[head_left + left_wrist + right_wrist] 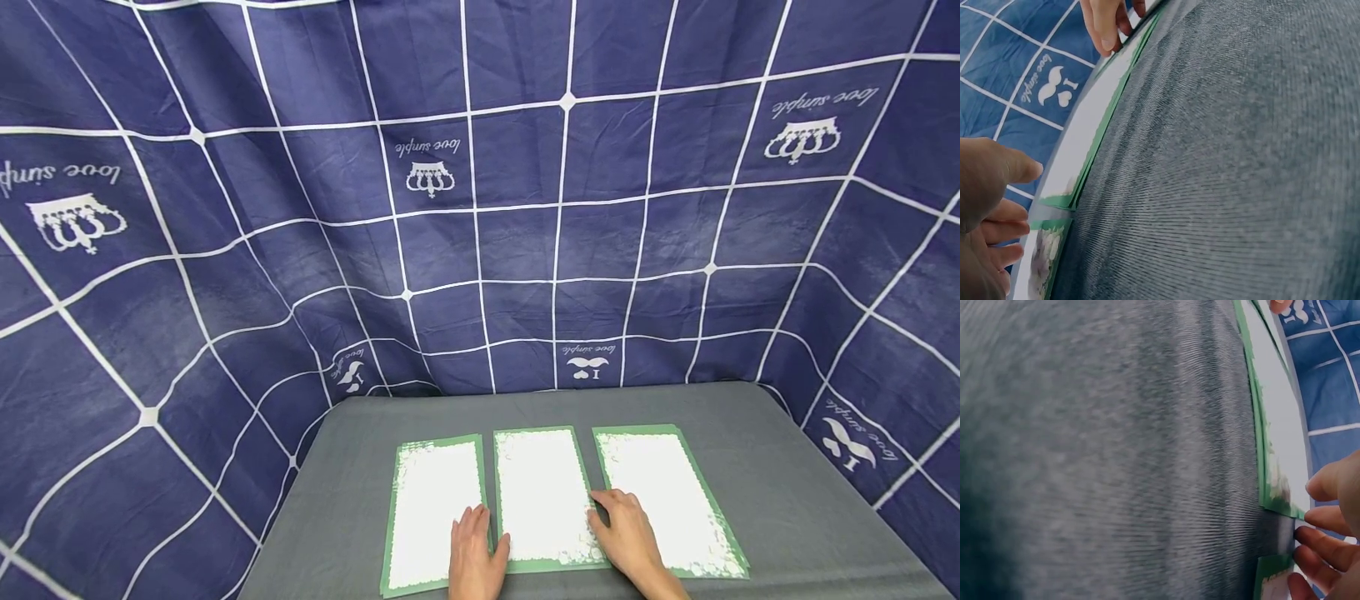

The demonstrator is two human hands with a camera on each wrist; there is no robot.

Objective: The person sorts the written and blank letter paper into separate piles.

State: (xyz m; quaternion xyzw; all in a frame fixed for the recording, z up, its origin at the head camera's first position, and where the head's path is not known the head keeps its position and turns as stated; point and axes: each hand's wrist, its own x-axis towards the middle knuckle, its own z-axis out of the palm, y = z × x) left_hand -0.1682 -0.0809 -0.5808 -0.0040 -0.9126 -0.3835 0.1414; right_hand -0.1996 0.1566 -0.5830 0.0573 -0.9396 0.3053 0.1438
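Three green-edged sheets with bright white middles and a floral border lie side by side: a left sheet [431, 508], a middle sheet [540, 492] and a right sheet [656, 479]. My left hand [476, 552] lies over the right edge of the left sheet, fingers extended and thumb spread toward the middle one. Thumb and fingertips of my right hand [628, 533] touch the middle sheet's right edge, its fingers loosely bent and reaching over the gap to the right sheet. From the right wrist view, the middle sheet [1279, 425] shows doubled green edges, like stacked layers.
Grey ribbed cloth [795, 500] covers the table under the sheets. Behind and at both sides hangs a blue curtain [517, 242] with white grid lines and printed crowns and moustaches. Narrow strips of grey cloth separate the sheets.
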